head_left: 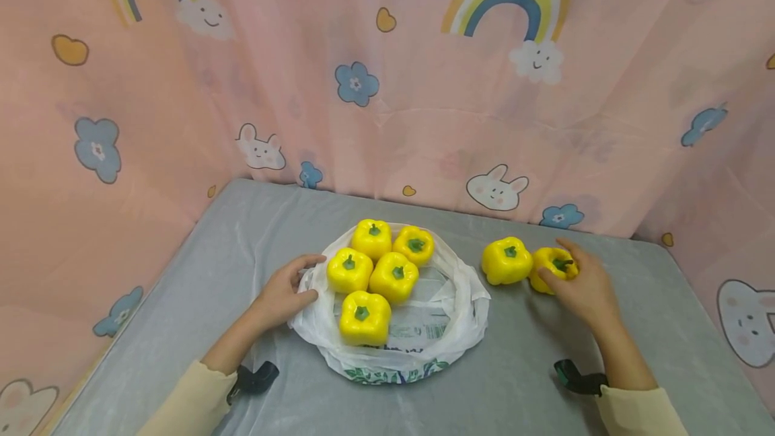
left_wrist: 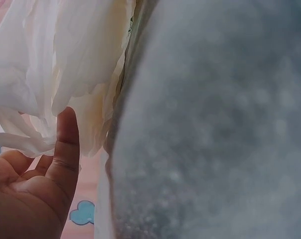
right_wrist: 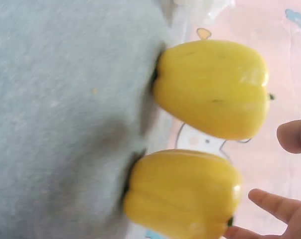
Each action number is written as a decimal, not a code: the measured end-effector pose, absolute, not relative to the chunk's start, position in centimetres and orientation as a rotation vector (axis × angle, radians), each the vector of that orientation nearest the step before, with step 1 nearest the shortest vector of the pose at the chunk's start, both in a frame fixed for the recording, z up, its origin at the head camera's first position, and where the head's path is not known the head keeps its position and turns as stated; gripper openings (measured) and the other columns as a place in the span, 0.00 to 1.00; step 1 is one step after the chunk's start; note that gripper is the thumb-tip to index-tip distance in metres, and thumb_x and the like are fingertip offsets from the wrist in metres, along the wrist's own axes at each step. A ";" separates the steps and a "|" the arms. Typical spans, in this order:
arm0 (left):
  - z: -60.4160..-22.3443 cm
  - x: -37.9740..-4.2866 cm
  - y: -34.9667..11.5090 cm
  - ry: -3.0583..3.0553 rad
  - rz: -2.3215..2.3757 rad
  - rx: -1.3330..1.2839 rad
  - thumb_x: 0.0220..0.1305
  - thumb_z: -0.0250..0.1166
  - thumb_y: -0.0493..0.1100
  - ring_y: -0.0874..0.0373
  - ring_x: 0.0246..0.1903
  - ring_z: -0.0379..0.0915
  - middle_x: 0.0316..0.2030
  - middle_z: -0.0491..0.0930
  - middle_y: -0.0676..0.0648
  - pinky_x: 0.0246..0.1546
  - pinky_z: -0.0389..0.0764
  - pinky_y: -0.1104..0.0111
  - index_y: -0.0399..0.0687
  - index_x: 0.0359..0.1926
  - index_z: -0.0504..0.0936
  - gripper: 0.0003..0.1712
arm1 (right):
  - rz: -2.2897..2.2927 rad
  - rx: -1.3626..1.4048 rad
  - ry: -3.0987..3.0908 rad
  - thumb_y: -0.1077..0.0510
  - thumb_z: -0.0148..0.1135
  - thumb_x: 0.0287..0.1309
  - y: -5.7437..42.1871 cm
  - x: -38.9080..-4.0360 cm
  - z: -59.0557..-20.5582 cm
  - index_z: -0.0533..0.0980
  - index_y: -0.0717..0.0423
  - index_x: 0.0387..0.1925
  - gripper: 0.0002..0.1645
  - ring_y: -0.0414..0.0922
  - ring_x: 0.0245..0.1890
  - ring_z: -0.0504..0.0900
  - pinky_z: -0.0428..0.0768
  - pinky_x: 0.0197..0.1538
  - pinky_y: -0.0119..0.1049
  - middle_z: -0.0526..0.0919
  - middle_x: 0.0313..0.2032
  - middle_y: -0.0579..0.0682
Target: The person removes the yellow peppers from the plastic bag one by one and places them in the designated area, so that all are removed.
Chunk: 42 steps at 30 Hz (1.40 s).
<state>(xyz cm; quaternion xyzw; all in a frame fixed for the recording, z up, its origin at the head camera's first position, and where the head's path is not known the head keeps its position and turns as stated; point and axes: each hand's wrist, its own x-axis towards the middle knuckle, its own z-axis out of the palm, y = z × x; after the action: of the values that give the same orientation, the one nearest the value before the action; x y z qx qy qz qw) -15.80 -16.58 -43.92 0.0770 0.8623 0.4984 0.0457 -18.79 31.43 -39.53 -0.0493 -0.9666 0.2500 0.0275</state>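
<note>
Several yellow bell peppers [head_left: 364,318] with green stems sit in an open white plastic bag [head_left: 475,298] that has green leaf print on its front. My left hand [head_left: 284,291] rests against the bag's left side, thumb and fingers apart; in the left wrist view the thumb [left_wrist: 67,144] stands straight against the plastic [left_wrist: 85,45]. To the right of the bag are two more bell peppers, a nearer-to-bag one [head_left: 506,262] and a right one [head_left: 547,268]. Over the right one is my right hand [head_left: 584,284], its fingers spread around it; in the right wrist view they look loose, not gripping.
A grey cloth [head_left: 508,369] covers the table. Behind it hangs a pink curtain [head_left: 412,133] with rainbows, rabbits and flowers, close to the table's back edge. Black wrist devices [head_left: 257,379] are strapped on both forearms.
</note>
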 end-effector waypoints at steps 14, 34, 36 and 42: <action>-44.0 -15.9 -16.6 2.648 1.506 0.233 0.55 0.59 0.32 0.52 0.39 0.74 0.62 0.71 0.39 0.33 0.77 0.71 0.47 0.63 0.70 0.32 | 0.701 -0.008 -2.838 0.44 0.61 0.57 26.0 -15.9 -36.0 0.66 0.54 0.66 0.38 0.67 0.57 0.67 0.67 0.53 0.70 0.68 0.62 0.68; -44.0 -15.7 -16.7 2.665 1.495 0.239 0.55 0.59 0.32 0.53 0.38 0.74 0.61 0.71 0.37 0.33 0.77 0.71 0.46 0.63 0.71 0.31 | 1.073 0.694 -2.767 0.53 0.64 0.55 18.1 -15.3 -36.5 0.68 0.44 0.64 0.33 0.56 0.53 0.78 0.80 0.47 0.53 0.70 0.64 0.51; -44.0 -15.7 -16.7 2.659 1.494 0.244 0.55 0.59 0.32 0.54 0.37 0.74 0.62 0.71 0.37 0.32 0.77 0.72 0.47 0.63 0.70 0.31 | 1.054 0.757 -2.788 0.52 0.65 0.55 17.3 -15.3 -36.7 0.68 0.44 0.64 0.34 0.55 0.53 0.78 0.80 0.47 0.51 0.70 0.65 0.49; -43.9 -15.7 -16.7 2.636 1.525 0.271 0.56 0.59 0.31 0.55 0.33 0.73 0.62 0.70 0.37 0.30 0.77 0.71 0.46 0.63 0.71 0.31 | 0.997 0.863 -2.832 0.47 0.64 0.55 15.5 -15.7 -37.3 0.67 0.38 0.65 0.35 0.52 0.54 0.77 0.80 0.47 0.50 0.70 0.66 0.45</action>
<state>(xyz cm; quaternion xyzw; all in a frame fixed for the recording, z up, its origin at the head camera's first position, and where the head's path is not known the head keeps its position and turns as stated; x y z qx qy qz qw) -15.72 -16.72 -43.85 0.0885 0.8614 0.4984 0.0423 -15.71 15.45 -37.34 0.2763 -0.9065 0.3192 0.0086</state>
